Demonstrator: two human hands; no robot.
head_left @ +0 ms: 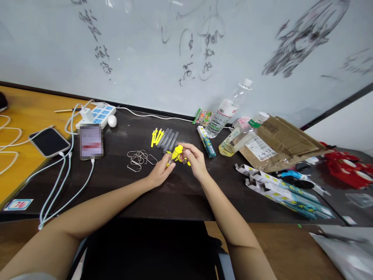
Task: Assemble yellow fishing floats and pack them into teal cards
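Note:
My left hand [161, 171] is closed around a small clear piece with a yellow top [176, 151], held tilted above the dark table. Close beside it, my right hand [194, 159] has its fingers curled in by the yellow top; what they pinch is hidden. Small yellow parts [189, 161] show under and between the hands. Just beyond lie several clear grey tubes [168, 140] in a row, with slim yellow pieces [157, 137] left of them. A loose heap of bent metal hooks [139, 158] rests to the left of my left hand.
Right of the hands are a teal-and-white box [206, 141], a water bottle [223, 112], a bottle of yellowish liquid [243, 134], a cardboard package [281, 138] and opened long boxes [285, 191]. On the left are two phones [50, 141], cables and a power strip [100, 116]. A whiteboard [140, 58] stands behind.

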